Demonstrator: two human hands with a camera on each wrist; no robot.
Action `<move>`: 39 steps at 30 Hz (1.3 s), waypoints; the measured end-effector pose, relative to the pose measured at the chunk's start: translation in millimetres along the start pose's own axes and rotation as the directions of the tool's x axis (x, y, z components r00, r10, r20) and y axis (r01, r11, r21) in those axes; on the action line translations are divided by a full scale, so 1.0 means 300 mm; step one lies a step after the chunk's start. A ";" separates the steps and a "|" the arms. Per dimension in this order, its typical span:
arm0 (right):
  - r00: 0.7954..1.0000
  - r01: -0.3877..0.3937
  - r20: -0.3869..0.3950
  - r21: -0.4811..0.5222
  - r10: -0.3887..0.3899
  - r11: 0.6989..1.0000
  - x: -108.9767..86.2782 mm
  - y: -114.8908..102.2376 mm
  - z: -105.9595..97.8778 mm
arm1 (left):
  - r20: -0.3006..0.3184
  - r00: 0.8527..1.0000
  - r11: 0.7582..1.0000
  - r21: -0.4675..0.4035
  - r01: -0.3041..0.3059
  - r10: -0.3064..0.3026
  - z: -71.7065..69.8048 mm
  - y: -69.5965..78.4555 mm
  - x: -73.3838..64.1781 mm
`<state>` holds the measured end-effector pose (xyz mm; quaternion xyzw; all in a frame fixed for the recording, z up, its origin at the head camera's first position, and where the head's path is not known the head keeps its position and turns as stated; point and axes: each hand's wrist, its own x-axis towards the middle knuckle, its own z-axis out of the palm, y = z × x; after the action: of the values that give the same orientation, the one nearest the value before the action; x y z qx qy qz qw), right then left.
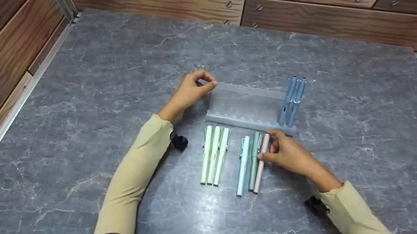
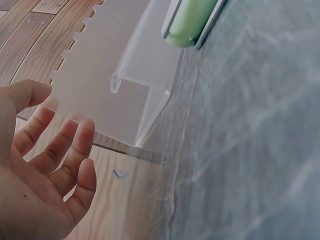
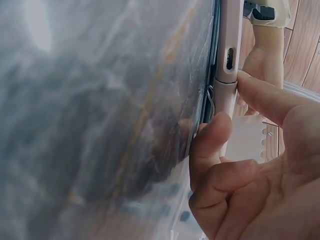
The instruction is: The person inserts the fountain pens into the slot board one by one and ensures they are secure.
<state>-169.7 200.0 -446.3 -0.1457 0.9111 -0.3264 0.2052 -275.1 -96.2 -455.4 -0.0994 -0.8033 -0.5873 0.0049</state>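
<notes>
A right hand (image 1: 289, 152), right of centre frame, pinches one pinkish-grey plastic pen (image 1: 259, 176) below a clear plastic rack (image 1: 244, 105), whose upper-left corner the left hand's (image 1: 189, 92) fingers pinch. Picking up appears the step in hand; lifting would call for clearing one dark green pen (image 1: 252, 179) close beside. Two slate-blue pens (image 1: 288, 98) stand racked; three pale green pens (image 1: 214, 156) and one light blue pen (image 1: 242, 169) lie on the table (image 1: 115, 67).

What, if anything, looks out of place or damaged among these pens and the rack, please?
Only a minor thing: in the head view, the light blue pen sits slightly lower than the pale green pens and the dark green pen, breaking their line. Nothing looks spilled or damaged; two blue pens rest in the clear rack.
</notes>
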 end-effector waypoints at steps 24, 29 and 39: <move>0.999 0.003 0.039 0.295 -0.015 0.955 0.002 0.014 -0.002 | 0.006 1.000 1.000 -0.023 0.004 -0.003 0.001 0.000 -0.001; 0.998 -0.008 0.059 0.354 -0.013 0.935 -0.002 0.011 -0.006 | -0.003 1.000 1.000 -0.024 0.007 -0.007 0.002 0.001 0.002; 0.996 0.004 0.083 0.406 -0.041 0.914 -0.012 0.002 -0.020 | -0.008 1.000 0.998 -0.055 0.005 -0.005 0.005 -0.001 0.001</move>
<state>-169.3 205.1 -441.5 -0.1252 0.8118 -0.5034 0.2680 -275.3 -94.7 -456.1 -0.0952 -0.7871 -0.6094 0.0038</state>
